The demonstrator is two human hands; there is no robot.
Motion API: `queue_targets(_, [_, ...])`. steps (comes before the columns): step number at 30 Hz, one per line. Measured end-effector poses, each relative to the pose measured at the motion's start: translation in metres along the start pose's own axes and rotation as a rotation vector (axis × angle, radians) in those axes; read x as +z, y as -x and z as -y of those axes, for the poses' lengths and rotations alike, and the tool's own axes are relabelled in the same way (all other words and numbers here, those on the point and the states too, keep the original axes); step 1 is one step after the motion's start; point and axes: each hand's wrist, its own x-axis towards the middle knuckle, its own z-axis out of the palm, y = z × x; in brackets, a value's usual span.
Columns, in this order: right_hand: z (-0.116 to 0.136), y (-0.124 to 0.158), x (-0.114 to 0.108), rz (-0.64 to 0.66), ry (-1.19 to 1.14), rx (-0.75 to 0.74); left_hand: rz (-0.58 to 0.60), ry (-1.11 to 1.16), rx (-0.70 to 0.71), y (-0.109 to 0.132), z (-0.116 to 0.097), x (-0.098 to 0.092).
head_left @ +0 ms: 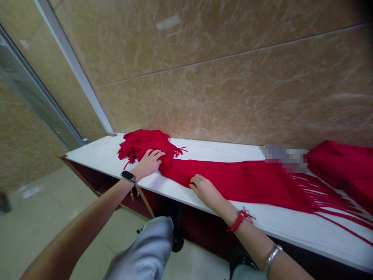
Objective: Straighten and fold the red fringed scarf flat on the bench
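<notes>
A long red scarf [250, 181] with fringed ends lies along a white tabletop [204, 149]. Its left part is bunched in a heap [142, 142] near the wall. My left hand [149, 162], with a watch on the wrist, rests on the scarf beside that heap, fingers spread and flat. My right hand [205, 190], with a red string bracelet and a metal bangle, presses on the scarf's near edge, fingers curled down onto the cloth. Fringe [329, 198] trails to the right.
More red cloth [344, 165] is piled at the right end of the table. A blurred patch [285, 155] sits by the wall. A tiled wall rises right behind the table. My knees and the floor show below the table's front edge.
</notes>
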Motion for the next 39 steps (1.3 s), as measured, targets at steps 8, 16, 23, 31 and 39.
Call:
queue_targets(8, [-0.001,-0.002,0.0,-0.073,-0.115,0.04,0.037,0.112,0.146,0.016,-0.003,-0.005])
queue_targets(16, [0.001,0.0,-0.001,-0.056,-0.113,0.025,0.038,0.22,0.114,0.009,-0.009,0.0])
queue_targets(23, [0.004,0.001,-0.003,-0.142,-0.075,0.037,0.028,0.34,0.094,0.0,0.008,-0.023])
queue_targets(31, [0.005,0.004,-0.005,-0.003,0.022,0.016,0.035,0.223,0.187,-0.006,0.01,-0.045])
queue_targets(39, [0.002,0.002,0.0,0.048,0.049,0.153,-0.019,0.064,0.031,-0.008,-0.004,-0.026])
